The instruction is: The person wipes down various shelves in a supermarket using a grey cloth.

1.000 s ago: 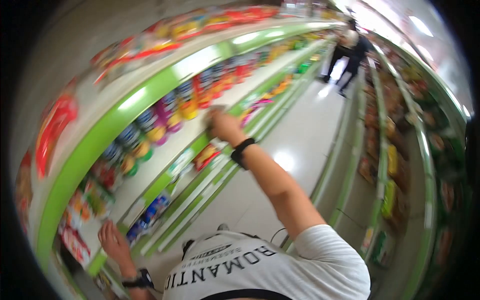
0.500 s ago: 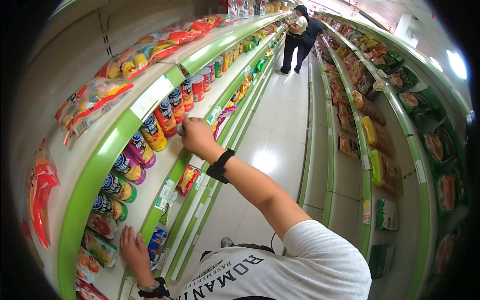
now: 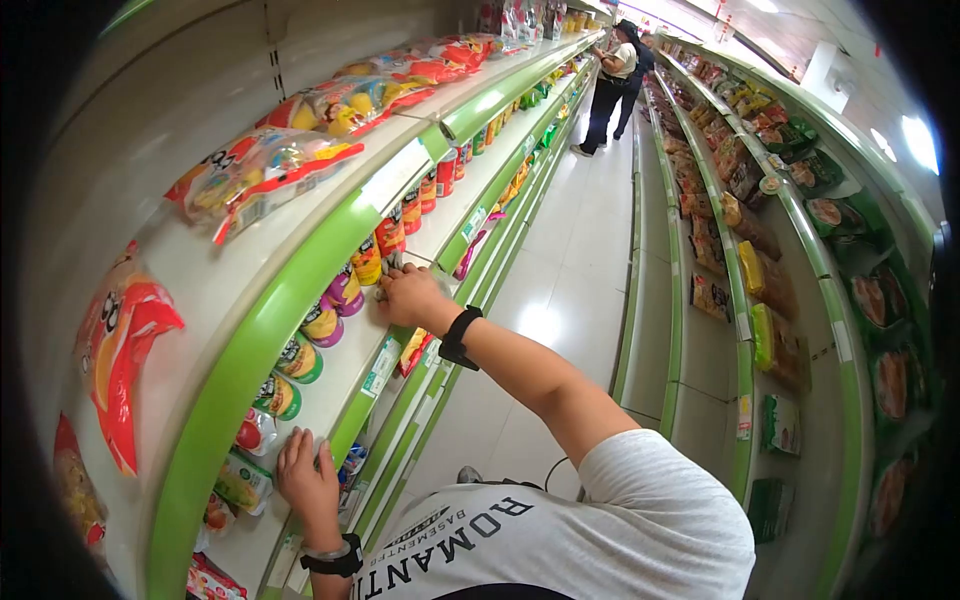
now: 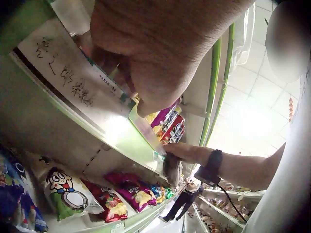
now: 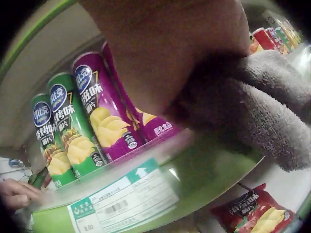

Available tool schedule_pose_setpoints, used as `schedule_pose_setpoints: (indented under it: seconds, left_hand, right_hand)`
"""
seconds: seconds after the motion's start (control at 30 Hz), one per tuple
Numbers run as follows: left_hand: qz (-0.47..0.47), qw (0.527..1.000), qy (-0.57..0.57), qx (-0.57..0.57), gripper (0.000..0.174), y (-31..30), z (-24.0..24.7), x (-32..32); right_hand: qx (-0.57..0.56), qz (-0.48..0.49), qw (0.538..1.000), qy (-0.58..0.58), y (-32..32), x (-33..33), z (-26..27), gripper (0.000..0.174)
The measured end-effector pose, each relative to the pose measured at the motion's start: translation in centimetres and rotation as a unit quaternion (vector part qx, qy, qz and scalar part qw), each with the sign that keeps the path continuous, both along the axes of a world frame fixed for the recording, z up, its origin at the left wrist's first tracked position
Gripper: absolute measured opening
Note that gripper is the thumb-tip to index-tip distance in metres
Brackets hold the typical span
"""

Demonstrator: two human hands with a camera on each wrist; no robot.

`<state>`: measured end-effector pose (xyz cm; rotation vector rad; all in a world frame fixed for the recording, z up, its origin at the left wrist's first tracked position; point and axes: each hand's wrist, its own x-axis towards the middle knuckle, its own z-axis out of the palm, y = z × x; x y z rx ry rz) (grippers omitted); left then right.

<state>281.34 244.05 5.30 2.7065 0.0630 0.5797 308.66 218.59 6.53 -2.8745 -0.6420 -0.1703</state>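
Observation:
My right hand [image 3: 415, 298] grips a grey cloth, at the shelf's front edge beside a yellow chip can [image 3: 366, 262]. The cloth [image 5: 262, 111] hangs in thick folds in the right wrist view, over the green shelf edge [image 5: 214, 170]. Purple [image 5: 104, 109] and green chip cans [image 5: 73, 126] stand upright near that hand. Nearer my body, my left hand [image 3: 308, 480] rests on the shelf's front edge with fingers spread, beside bagged snacks [image 3: 243, 482]. In the left wrist view, part of its fingers is hidden behind the hand itself.
Red and clear snack bags [image 3: 130, 355] lie on the upper shelf [image 3: 250, 265]. Lower shelves hold more packets. Across the tiled aisle [image 3: 560, 270] runs another rack with yellow packages [image 3: 775, 340]. Two people [image 3: 612, 90] stand at the aisle's far end.
My right hand has come back along the shelf from beside the red cans to the yellow one, cloth in hand. My left hand remains at the shelf edge. The head view has shifted.

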Motion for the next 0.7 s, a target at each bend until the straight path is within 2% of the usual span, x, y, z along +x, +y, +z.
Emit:
schedule_pose_setpoints:
  seconds: [0.1, 0.2, 0.27, 0.33, 0.43, 0.5, 0.53, 0.57, 0.6, 0.63, 0.67, 0.7]
  left_hand:
    - [-0.007, 1.000, -0.021, 0.007, 0.034, 0.0, 0.0, -0.1]
    - [-0.012, 0.999, -0.033, 0.002, 0.034, 0.2, -0.4, 0.0]
    - [-0.014, 0.999, -0.039, 0.002, 0.033, 0.0, -0.3, 0.1]
    - [-0.014, 0.999, -0.044, 0.002, 0.033, 0.2, -0.5, 0.0]
    - [-0.028, 0.998, -0.050, 0.003, 0.035, 0.4, -1.0, -0.1]
    - [-0.006, 0.999, -0.034, 0.001, 0.049, 0.5, -1.4, -0.2]
    - [-0.006, 0.999, -0.035, 0.001, 0.049, 0.4, -1.3, -0.3]
    - [0.004, 0.998, -0.051, -0.039, 0.058, 0.3, -1.2, -0.4]
    - [0.012, 0.994, -0.068, -0.080, 0.069, 0.1, -1.1, -0.5]
    - [0.015, 0.994, -0.079, -0.071, 0.080, 0.1, -1.2, -0.4]
    - [0.017, 0.994, -0.083, -0.069, 0.080, 0.1, -0.8, -0.5]
    - [0.007, 0.995, -0.079, -0.062, 0.078, 0.1, -0.2, -0.6]
  right_hand:
    - [0.005, -0.007, 0.999, -0.042, 1.4, -1.2, -0.6, 0.044]
    - [-0.067, -0.006, 0.997, -0.028, 2.7, -3.0, 0.1, 0.038]
    - [-0.102, 0.033, 0.994, 0.018, 3.9, -5.0, 1.2, 0.033]
    - [-0.124, 0.049, 0.991, -0.033, 5.7, -7.7, 1.3, 0.029]
    - [-0.124, 0.119, 0.985, -0.002, 8.4, -11.8, 2.3, 0.031]
    - [-0.089, 0.181, 0.979, -0.017, 10.2, -14.6, 1.8, 0.037]
    - [-0.059, 0.209, 0.976, -0.004, 11.5, -15.6, 1.1, 0.035]
    - [-0.012, 0.242, 0.970, -0.003, 12.1, -16.9, 1.3, 0.034]
    - [-0.011, 0.243, 0.970, -0.006, 12.5, -17.8, 1.3, 0.034]
    - [0.013, 0.289, 0.957, 0.012, 13.1, -18.4, 1.3, 0.033]
    - [0.036, 0.333, 0.942, 0.030, 13.5, -18.6, 1.3, 0.031]
    - [0.037, 0.336, 0.941, 0.026, 13.7, -18.5, 1.1, 0.031]
